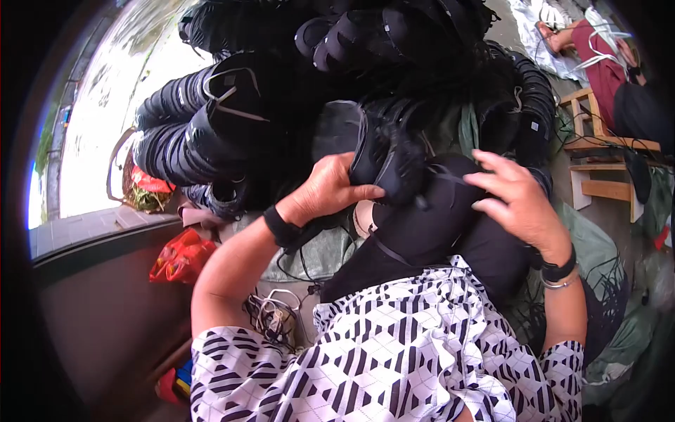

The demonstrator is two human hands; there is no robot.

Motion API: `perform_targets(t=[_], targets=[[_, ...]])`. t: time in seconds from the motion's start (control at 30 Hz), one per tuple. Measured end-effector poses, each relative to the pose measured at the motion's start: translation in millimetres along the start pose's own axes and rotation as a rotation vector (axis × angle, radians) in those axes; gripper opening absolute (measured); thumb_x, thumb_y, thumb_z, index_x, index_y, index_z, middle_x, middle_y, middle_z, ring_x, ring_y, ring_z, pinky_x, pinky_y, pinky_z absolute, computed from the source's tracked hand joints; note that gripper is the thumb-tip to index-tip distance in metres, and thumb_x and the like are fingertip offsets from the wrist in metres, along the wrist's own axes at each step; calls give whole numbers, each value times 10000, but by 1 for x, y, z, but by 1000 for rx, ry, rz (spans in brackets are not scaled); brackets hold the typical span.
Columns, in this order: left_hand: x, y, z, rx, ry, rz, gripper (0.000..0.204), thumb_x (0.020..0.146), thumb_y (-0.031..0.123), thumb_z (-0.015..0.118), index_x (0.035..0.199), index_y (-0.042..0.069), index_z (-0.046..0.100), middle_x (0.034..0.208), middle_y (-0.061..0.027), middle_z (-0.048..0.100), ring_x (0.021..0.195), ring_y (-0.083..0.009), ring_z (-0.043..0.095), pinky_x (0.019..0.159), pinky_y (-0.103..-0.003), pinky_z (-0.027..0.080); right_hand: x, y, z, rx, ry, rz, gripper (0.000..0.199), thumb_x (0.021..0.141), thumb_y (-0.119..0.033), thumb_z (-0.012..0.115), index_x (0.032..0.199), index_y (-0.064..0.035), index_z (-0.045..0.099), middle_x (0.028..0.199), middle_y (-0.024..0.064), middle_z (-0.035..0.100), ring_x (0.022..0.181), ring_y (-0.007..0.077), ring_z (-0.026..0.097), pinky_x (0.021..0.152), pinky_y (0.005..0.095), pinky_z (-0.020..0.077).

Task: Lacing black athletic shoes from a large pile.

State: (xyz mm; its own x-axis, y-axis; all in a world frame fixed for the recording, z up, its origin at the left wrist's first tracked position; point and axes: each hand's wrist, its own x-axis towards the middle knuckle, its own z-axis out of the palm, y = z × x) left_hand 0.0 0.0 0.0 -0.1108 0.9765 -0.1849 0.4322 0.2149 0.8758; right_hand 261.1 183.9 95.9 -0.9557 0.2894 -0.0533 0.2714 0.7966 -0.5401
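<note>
At the left, beside the bright ground, rows of black curved pieces (186, 144) lie nested one inside another, a pale tie (242, 112) loose against them; this part looks sorted, though whether these rows are finished or waiting cannot be told. Across the middle, beyond the lap, a darker heap (387, 35) of similar pieces rises to the upper edge, and just short of it a small bundle of black pieces (404, 172) is held over the knees, apparently the one portion being handled and not yet laid down with the others. Farther right stands another nested row (536, 88), so a good deal seems gathered already, while the count left is not readable. As for the hands, the left hand (320, 188) comes up from the lower left with its elbow bent outward, pinching the near left side of the bundle, thumb on the front and fingers mostly hidden behind. The right hand (517, 200) is raised above the thigh at the right, its fingers parted and slightly curled toward the bundle, apparently gripping nothing; whether it touches the thin cord (448, 176) near its fingertips cannot be told.
</note>
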Motion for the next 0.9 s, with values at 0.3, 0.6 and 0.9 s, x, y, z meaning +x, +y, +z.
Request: perform_targets(t=[0.3,0.6,0.9], targets=[[-43,-155,88,1319,-568,210,252,677,191,616,899,129,717,1201,-65,531,1211,-318,392,873,-421,436,-48,22,8,-119,151,195,208,749,-75,655,950,-21,645,1110,119,613,1065,296,544,928,383,406],[-69,-303,109,2083,183,928,324,762,217,599,1048,95,690,1317,-146,510,1308,-398,324,1057,-618,184,-51,15,11,-61,177,282,185,735,-93,671,910,-35,653,1063,82,629,1058,279,542,936,383,394],[-30,-248,120,1322,-936,110,407,653,370,733,933,75,714,1018,-109,676,1041,-309,588,971,-472,371,-70,4,13,49,360,434,362,789,-163,651,1125,-33,608,1223,128,559,1132,265,520,989,377,372]])
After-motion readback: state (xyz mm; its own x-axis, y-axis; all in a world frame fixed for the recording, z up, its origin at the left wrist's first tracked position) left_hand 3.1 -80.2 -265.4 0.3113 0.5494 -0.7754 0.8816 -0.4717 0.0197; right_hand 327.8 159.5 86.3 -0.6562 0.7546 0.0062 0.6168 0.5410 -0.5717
